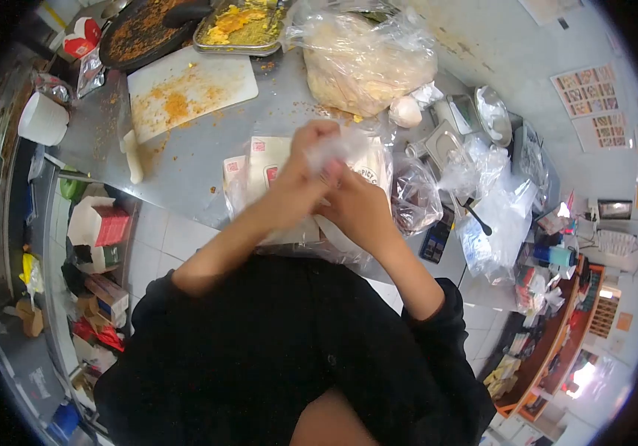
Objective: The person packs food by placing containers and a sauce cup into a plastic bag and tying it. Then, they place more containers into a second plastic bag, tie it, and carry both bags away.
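Observation:
My left hand (300, 182) and my right hand (357, 207) meet over the middle of the counter, both smeared by motion. Their fingers are closed around a crumpled, whitish translucent plastic piece (334, 147), perhaps a small bag or glove; blur hides its exact kind. Beneath them lie printed paper food bags (259, 146) in a clear plastic wrapper, with red marks and lettering partly covered by my hands. Just beyond stands a large clear plastic bag (367, 63) full of pale, yellowish food. A round whitish item (406, 111) sits to its right.
A crumb-strewn white cutting board (194, 89) lies at the left, with a white-handled knife (133, 156) beside it. Behind are a dark pan (140, 33) and a tray of yellow food (241, 26). White bowls (44, 119) stand far left; plastic bags (497, 223) crowd the right.

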`<state>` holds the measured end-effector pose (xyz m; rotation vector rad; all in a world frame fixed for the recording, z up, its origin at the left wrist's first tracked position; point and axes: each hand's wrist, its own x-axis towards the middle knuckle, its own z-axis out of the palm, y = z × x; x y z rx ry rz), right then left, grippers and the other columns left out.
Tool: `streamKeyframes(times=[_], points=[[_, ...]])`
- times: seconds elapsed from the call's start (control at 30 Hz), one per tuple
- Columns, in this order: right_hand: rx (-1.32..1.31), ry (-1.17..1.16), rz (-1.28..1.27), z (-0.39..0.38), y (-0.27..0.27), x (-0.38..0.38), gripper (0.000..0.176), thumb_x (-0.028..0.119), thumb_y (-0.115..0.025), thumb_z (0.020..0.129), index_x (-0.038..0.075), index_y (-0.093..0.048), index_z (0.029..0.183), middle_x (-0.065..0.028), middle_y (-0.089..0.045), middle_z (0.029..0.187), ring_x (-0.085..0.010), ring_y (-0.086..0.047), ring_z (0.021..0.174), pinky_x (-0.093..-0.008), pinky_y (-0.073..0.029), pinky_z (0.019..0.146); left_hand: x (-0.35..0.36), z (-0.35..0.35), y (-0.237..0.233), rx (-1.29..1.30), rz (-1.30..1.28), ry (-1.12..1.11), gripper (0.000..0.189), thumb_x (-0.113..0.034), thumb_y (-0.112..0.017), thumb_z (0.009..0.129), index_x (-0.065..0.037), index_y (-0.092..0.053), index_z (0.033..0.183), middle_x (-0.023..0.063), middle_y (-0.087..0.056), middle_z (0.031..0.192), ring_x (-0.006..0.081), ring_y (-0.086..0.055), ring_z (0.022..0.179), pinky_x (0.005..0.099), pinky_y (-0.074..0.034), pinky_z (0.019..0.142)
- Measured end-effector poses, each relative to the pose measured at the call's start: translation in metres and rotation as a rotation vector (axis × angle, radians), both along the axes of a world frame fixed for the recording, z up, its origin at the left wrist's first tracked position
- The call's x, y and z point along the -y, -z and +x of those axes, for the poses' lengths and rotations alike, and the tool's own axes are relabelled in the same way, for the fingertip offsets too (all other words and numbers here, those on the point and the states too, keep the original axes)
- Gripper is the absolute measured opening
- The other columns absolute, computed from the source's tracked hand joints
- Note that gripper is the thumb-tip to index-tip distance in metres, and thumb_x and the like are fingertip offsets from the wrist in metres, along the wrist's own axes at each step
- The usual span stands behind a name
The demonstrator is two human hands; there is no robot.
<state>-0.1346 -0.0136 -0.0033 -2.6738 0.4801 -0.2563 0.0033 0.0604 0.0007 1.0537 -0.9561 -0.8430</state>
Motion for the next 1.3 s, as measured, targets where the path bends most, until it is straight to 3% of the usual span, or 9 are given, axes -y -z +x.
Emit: streamKeyframes(times=[0.07, 0.27, 0.53, 0.73, 0.87, 1.03, 1.13, 1.2, 1.3], points=[[0.158, -0.028, 0.024, -0.002, 0.043, 0.007, 0.035, 0.013, -0.065, 0.073, 0.009, -0.056, 0.107, -0.0105, -0.055, 0.098, -0.0321, -0.056, 0.094, -0.0381, -0.048, 0.074, 0.000, -0.008, 0.015, 0.704, -0.199, -0.057, 0.033, -0.035, -0.049, 0.093, -0.005, -0.051, 0.108, 0.0100, -0.040, 0.119, 0.0208, -0.036, 0.115, 0.0361, -0.026, 0.101], [-0.026, -0.126, 0.302, 0.005, -0.018, 0.016, 0.025, 0.012, -0.073, 0.068, 0.005, -0.065, 0.091, -0.0119, -0.060, 0.085, -0.0291, -0.059, 0.080, -0.0378, -0.047, 0.072, 0.005, -0.006, 0.076, 0.232, -0.176, -0.124, 0.037, -0.018, -0.060, 0.084, -0.004, -0.042, 0.112, 0.0166, -0.037, 0.120, 0.0313, -0.035, 0.116, 0.0415, -0.027, 0.099], [0.081, -0.087, 0.425, -0.005, -0.040, 0.016, 0.028, 0.013, -0.075, 0.064, 0.009, -0.067, 0.091, -0.0071, -0.061, 0.078, -0.0225, -0.060, 0.081, -0.0305, -0.047, 0.067, -0.001, -0.004, 0.083, 0.486, -0.242, -0.057, 0.073, -0.038, -0.074, 0.072, -0.001, -0.035, 0.121, 0.0218, -0.035, 0.127, 0.0359, -0.038, 0.118, 0.0431, -0.031, 0.099], [-0.320, -0.073, -0.258, -0.003, -0.057, 0.025, 0.039, 0.029, -0.079, 0.059, 0.012, -0.066, 0.091, -0.0098, -0.062, 0.086, -0.0273, -0.056, 0.075, -0.0364, -0.042, 0.070, -0.006, -0.008, 0.068, 0.446, 0.076, -0.044, 0.065, -0.026, -0.075, 0.071, 0.002, -0.040, 0.119, 0.0230, -0.044, 0.120, 0.0390, -0.043, 0.112, 0.0429, -0.034, 0.096], [-0.309, 0.003, -0.403, -0.028, -0.051, 0.046, 0.062, 0.037, -0.078, 0.059, 0.013, -0.055, 0.111, -0.0132, -0.062, 0.092, -0.0343, -0.053, 0.088, -0.0363, -0.039, 0.076, -0.002, -0.014, 0.077, 0.644, 0.076, -0.180, 0.067, -0.024, -0.075, 0.072, 0.002, -0.037, 0.120, 0.0212, -0.044, 0.114, 0.0357, -0.044, 0.111, 0.0386, -0.035, 0.094], [-0.373, 0.290, 0.025, -0.051, -0.042, 0.062, 0.041, 0.011, -0.070, 0.067, 0.003, -0.058, 0.106, -0.0161, -0.064, 0.089, -0.0287, -0.060, 0.064, -0.0355, -0.048, 0.062, 0.000, -0.020, 0.067, 0.729, 0.049, -0.198, 0.078, -0.032, -0.080, 0.058, 0.002, -0.041, 0.116, 0.0193, -0.047, 0.112, 0.0372, -0.045, 0.103, 0.0442, -0.034, 0.092], [0.011, 0.520, 0.040, -0.060, -0.077, 0.037, 0.022, 0.006, -0.065, 0.071, 0.001, -0.064, 0.092, -0.0183, -0.064, 0.085, -0.0296, -0.062, 0.069, -0.0365, -0.049, 0.064, 0.003, -0.020, 0.058, 0.779, 0.178, -0.142, 0.080, -0.036, -0.081, 0.055, 0.002, -0.042, 0.113, 0.0188, -0.045, 0.113, 0.0366, -0.044, 0.104, 0.0445, -0.033, 0.093], [0.201, 0.677, 0.122, -0.063, -0.105, 0.022, 0.016, 0.001, -0.063, 0.072, 0.002, -0.064, 0.088, -0.0091, -0.062, 0.077, -0.0133, -0.057, 0.063, -0.0265, -0.045, 0.060, 0.004, -0.021, 0.058, 0.805, 0.195, -0.159, 0.076, -0.035, -0.081, 0.057, 0.001, -0.042, 0.111, 0.0185, -0.045, 0.113, 0.0366, -0.043, 0.106, 0.0450, -0.032, 0.094], [0.557, 0.464, 0.157, -0.061, -0.088, 0.001, 0.018, 0.001, -0.065, 0.071, 0.005, -0.063, 0.088, -0.0063, -0.062, 0.081, -0.0142, -0.058, 0.069, -0.0269, -0.045, 0.064, 0.006, -0.025, 0.066, 0.861, 0.087, -0.287, 0.068, -0.031, -0.080, 0.060, 0.000, -0.041, 0.107, 0.0174, -0.045, 0.112, 0.0361, -0.043, 0.107, 0.0461, -0.031, 0.094]])
